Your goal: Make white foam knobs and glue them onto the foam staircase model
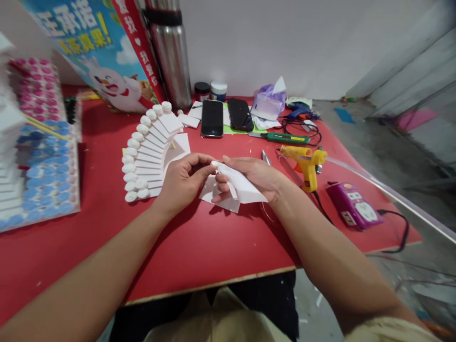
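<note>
Close together above the red table, both hands work on one white folded paper piece (245, 184). My left hand (185, 176) pinches its left end, where a small white rounded tip (214, 164) shows between thumb and finger. The body of the paper lies in my right hand (254, 172), thumb along the top and fingers curled beneath. A flat white sheet (228, 205) rests on the table under them. Left of my hands, several similar white pieces with rolled round ends (145, 151) stand in a curved, overlapping row.
A yellow glue gun (302, 161) with a long clear stick lies right, near a purple power socket (354, 206). Behind are a green utility knife (285, 137), two phones (212, 116), a tissue pack (268, 105) and a steel flask (173, 57). Pink and blue rosettes (48, 178) stand left.
</note>
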A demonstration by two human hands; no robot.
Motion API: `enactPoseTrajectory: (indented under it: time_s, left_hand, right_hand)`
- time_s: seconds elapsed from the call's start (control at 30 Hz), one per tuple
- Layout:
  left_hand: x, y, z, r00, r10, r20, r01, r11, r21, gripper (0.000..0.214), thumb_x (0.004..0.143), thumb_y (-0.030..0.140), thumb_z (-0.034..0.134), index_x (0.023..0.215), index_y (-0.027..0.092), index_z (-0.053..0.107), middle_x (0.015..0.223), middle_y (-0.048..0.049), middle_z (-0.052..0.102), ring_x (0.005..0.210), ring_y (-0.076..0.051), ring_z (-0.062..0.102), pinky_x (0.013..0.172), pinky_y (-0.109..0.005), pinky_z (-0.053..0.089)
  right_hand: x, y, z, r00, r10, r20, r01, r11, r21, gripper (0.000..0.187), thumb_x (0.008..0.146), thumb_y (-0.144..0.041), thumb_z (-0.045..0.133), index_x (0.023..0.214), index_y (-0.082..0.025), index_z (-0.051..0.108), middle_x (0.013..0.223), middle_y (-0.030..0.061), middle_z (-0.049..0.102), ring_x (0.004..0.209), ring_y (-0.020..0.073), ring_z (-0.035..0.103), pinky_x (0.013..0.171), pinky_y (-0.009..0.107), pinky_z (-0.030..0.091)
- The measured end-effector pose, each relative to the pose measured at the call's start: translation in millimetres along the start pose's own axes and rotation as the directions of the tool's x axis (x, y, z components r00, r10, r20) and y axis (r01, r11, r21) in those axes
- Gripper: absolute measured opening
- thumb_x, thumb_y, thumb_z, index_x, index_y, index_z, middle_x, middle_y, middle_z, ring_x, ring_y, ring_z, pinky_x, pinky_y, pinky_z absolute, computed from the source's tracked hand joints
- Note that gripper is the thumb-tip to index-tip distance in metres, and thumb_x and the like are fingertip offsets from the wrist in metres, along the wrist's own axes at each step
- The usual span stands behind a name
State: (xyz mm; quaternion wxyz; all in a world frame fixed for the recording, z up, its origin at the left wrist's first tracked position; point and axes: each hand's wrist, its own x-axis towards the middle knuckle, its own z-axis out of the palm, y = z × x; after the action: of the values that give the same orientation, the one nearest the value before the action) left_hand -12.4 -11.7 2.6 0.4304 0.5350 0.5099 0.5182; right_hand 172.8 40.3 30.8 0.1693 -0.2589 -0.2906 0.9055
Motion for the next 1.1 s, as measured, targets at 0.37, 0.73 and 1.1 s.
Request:
enactPoseTrajectory:
  time_s: [0.37,0.73,1.1]
  left_hand:
    - [2,2,3.0,0.997,-0.070,-0.042,0.066,0.993,-0.095,0.014,0.083,0.029,0.078,0.089,0.017,0.075,0.066,0.0002,0.067,0.046,-0.006,0.045,0.043,-0.020,0.037]
    - [-3,6,9.4,0.989,-0.022,-0.144,0.015,0.999,-0.044,0.010,0.079,0.025,0.080,0.083,0.017,0.076,0.059,0.0020,0.065,0.043,-0.006,0.046,0.040,-0.021,0.036]
    - [-4,13,6.5,0.991,-0.053,-0.122,0.040,0.993,-0.108,0.010,0.073,0.016,0.083,0.077,0.015,0.074,0.056,0.0009,0.068,0.043,-0.011,0.060,0.038,-0.021,0.045]
  right_hand:
    - [1,4,6,0.920,-0.321,-0.224,0.160,0.830,-0.534,0.009,0.093,-0.022,0.067,0.098,-0.016,0.064,0.077,0.0018,0.068,0.063,0.0138,0.065,0.061,0.027,0.056]
    - [0,17,12,0.651,-0.759,-0.015,0.151,0.149,-0.977,0.015,0.090,-0.027,0.064,0.079,-0.017,0.065,0.070,0.0005,0.064,0.063,0.0118,0.053,0.057,0.025,0.036]
    - [-5,10,7,0.744,-0.658,0.117,0.277,0.144,-0.950,0.015,0.096,-0.025,0.061,0.086,-0.016,0.067,0.071,0.0008,0.070,0.064,0.0123,0.063,0.065,0.025,0.044]
